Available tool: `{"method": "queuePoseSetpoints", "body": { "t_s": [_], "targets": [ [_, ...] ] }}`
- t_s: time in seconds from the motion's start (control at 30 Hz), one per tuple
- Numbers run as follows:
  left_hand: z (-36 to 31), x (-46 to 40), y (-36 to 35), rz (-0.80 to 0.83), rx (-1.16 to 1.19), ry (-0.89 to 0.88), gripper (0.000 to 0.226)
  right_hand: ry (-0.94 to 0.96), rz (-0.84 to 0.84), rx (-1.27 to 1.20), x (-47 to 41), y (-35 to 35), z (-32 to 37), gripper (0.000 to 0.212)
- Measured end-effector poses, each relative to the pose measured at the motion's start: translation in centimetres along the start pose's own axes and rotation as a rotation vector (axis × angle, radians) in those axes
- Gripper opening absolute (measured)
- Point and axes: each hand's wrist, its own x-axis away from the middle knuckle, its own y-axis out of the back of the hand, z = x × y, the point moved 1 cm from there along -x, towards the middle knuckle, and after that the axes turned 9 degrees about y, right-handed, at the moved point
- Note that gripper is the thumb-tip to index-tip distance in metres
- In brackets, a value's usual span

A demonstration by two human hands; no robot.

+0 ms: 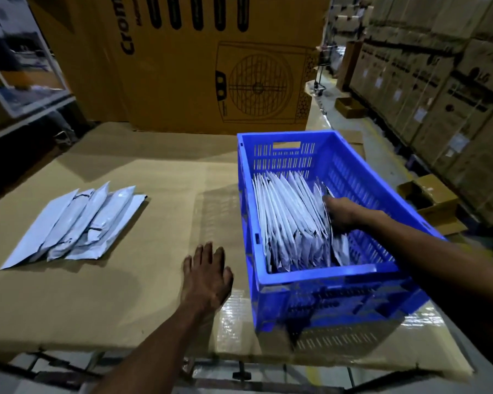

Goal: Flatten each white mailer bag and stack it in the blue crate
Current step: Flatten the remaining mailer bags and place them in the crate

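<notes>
A blue crate (pixel 310 282) stands on the cardboard-covered table at the right. Inside it, several white mailer bags (pixel 288 220) stand on edge, leaning in a row. My right hand (pixel 339 213) reaches into the crate and holds the rightmost bag of the row, fingers hidden behind it. My left hand (pixel 207 273) lies flat on the cardboard just left of the crate, fingers straight and spread, holding nothing. A loose pile of several white mailer bags (pixel 77 223) lies fanned out on the table at the far left.
A large printed carton (pixel 199 61) stands upright behind the table. Stacked cartons (pixel 439 89) line the aisle on the right, with open boxes (pixel 430 200) on the floor. The table's near edge (pixel 154 351) runs just below my left forearm.
</notes>
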Motion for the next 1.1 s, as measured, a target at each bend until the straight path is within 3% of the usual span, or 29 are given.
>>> {"method": "queuePoseSetpoints", "body": {
  "t_s": [0.07,0.23,0.47,0.6,0.8,1.1],
  "targets": [
    [0.0,0.0,0.1,0.001,-0.003,-0.002,0.069,0.007,-0.036,-0.002,-0.8,-0.5,-0.7,0.069],
    [0.0,0.0,0.0,0.001,0.000,-0.004,0.065,-0.026,-0.048,-0.053,1.5,0.9,1.7,0.046],
    [0.2,0.1,0.1,0.017,0.025,-0.012,0.064,0.070,-0.142,0.026,2.7,1.6,2.7,0.044],
    [0.5,0.3,0.2,0.004,0.058,-0.031,0.066,0.038,-0.330,0.033,3.7,2.9,4.1,0.033],
    [2.0,0.6,0.4,-0.023,0.089,-0.091,0.066,0.240,-0.687,-0.126,3.6,5.9,10.9,0.036],
    [11.0,0.9,1.6,-0.084,0.050,-0.010,0.063,0.445,-0.678,-0.114,0.2,8.6,23.0,0.042]
  ]
}}
